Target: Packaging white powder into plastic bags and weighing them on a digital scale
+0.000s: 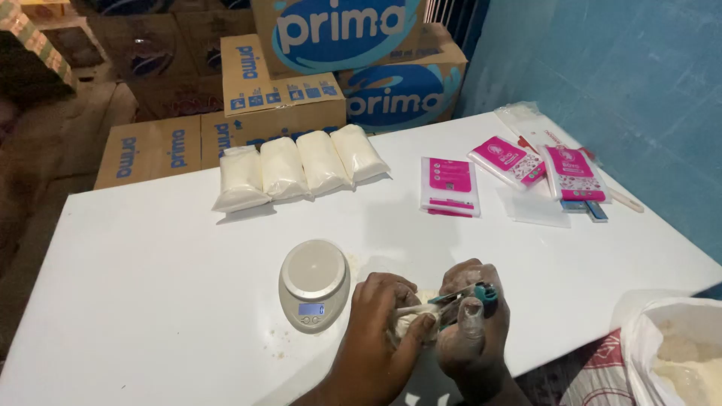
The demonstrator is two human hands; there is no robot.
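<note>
Head view shows four filled white powder bags (297,167) lined up at twelve o'clock of the kitchen scale (313,283). At four o'clock of it, the left hand (383,316) clamps a fifth small bag (412,319); the right hand (470,319) grips teal-handled scissors (470,295) at its neck. A bulk powder sack (677,349) remains at three o'clock.

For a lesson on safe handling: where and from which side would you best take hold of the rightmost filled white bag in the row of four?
Probably the rightmost filled white bag is best gripped across its plump middle, coming from its free right side and above. It lies flat on the white table; its left flank presses against the neighbouring bag.
</note>
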